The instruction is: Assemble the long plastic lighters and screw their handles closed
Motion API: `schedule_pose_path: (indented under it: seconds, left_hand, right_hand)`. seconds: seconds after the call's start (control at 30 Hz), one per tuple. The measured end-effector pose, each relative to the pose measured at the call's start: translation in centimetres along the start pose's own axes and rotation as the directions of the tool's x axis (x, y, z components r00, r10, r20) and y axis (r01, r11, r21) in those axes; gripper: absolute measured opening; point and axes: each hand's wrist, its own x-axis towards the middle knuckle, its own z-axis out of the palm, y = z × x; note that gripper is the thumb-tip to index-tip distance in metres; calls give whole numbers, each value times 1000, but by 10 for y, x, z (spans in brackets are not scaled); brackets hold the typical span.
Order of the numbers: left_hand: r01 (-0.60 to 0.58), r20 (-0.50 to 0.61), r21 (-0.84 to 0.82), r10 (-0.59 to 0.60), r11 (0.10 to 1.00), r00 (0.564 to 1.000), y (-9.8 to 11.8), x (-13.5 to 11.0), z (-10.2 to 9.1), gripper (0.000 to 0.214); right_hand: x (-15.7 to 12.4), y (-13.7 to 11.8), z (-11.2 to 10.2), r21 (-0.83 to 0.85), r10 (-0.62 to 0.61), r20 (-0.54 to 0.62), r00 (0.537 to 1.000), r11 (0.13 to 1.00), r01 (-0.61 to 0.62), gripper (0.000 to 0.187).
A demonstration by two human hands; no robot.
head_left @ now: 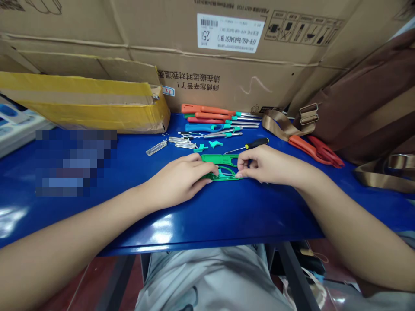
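A green lighter housing half lies near the middle of the blue table, with a teal trigger and a thin pale wire inside it. My left hand is closed on its left end, fingertips over the parts inside. At the right end, the thumb and index finger of my right hand pinch the housing's edge; whether they also grip the wire is hidden. Just behind lies a second green housing half, inner side up. A black-and-yellow screwdriver rests behind my right hand.
Several orange, red and blue long lighters lie along the back. Clear plastic tanks and loose teal triggers sit in front of them. A cardboard box stands back left; a brown strap and red-orange pliers lie right.
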Motion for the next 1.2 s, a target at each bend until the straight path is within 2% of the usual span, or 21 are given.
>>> schedule_pose_path:
  seconds: [0.13, 0.27, 0.33, 0.43, 0.47, 0.6, 0.67, 0.73, 0.83, 0.9, 0.93, 1.03, 1.13, 1.2]
  left_hand:
    - [1, 8, 8, -1, 1000, 1000, 1, 1, -2, 22]
    - [-1, -3, 25, 1, 1000, 1000, 2, 1, -1, 24]
    - [0, -17, 31, 1, 1000, 1000, 3, 1, 0, 26]
    - [15, -36, 7, -14, 1000, 999, 3, 1, 3, 29]
    - [18, -44, -10, -19, 1000, 999, 3, 1, 3, 31]
    - [34, -111, -37, -38, 999, 993, 0, 2, -4, 33]
    - [133, -184, 45, -123, 990, 975, -4, 2, -12, 26]
    - [300, -261, 220, -241, 928, 935, -11, 0, -22, 21]
    - [453, -280, 534, -357, 714, 891, -24, -8, -35, 32]
    - [496, -226, 630, -470, 598, 853, -34, -14, -40, 31]
    - [489, -186, 652, -502, 580, 844, -39, -17, -41, 26]
    - [493, -122, 617, -543, 614, 831, -48, -21, -43, 17]
    - [550, -99, 482, -582, 682, 807, -46, -17, -43, 11]
    - [552, -105, 352, -555, 756, 825, -39, -12, -42, 10]
  right_hand:
    - [-4, -1, 0, -30, -145, -22, 989, 989, 145, 6]
    - [-5, -4, 7, -36, -258, -17, 966, 966, 257, 30]
    - [-3, -7, 13, -50, -274, -58, 960, 961, 271, 27]
    - [2, -7, 22, -96, -280, -147, 949, 959, 268, 5]
    - [3, -6, 24, -108, -274, -162, 948, 960, 259, 3]
    - [8, -2, 27, -90, -249, -149, 957, 967, 237, 11]
    - [8, -1, 26, -78, -247, -142, 958, 968, 238, 12]
    - [8, -1, 26, -72, -244, -136, 960, 969, 236, 12]
    - [8, -2, 25, -63, -236, -123, 964, 971, 230, 11]
    - [7, -3, 25, -61, -237, -114, 965, 971, 232, 11]
    - [7, -3, 24, -60, -240, -111, 965, 970, 234, 11]
    - [7, -4, 23, -50, -243, -99, 965, 970, 240, 12]
    - [6, -4, 22, -46, -270, -106, 957, 963, 267, 9]
    - [6, -2, 22, -52, -302, -119, 946, 953, 298, 6]
